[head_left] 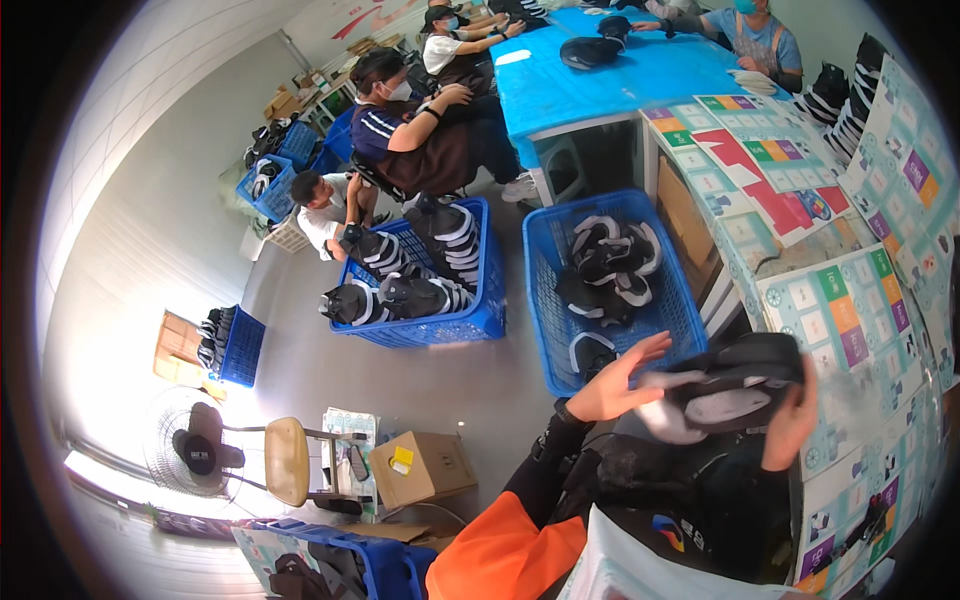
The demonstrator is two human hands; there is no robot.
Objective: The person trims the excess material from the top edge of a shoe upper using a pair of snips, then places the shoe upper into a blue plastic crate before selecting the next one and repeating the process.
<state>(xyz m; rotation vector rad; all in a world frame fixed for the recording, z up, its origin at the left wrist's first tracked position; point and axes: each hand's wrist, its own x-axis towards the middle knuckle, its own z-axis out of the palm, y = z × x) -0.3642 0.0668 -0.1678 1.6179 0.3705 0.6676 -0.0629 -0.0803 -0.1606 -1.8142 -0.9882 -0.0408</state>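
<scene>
A black shoe upper (755, 365) with pale grey-white parts is held up in front of me, partly smeared by motion. My right hand (792, 425) grips its right end, thumb and fingers closed around the edge. On the other side, my left hand (620, 385) has its fingers stretched apart, close to the white part of the upper; whether it touches is unclear. Just beyond my hands stands a blue plastic crate (540, 290) with several black-and-white shoe uppers (612, 262) lying loosely in it.
Another blue crate (490, 290) holds stacked shoe uppers (440, 240). To my right is a sheet-covered workbench (850, 420). Several people sit around a blue table (620, 85) farther off. At left are a fan (195, 445), a stool (287, 462) and a cardboard box (425, 470).
</scene>
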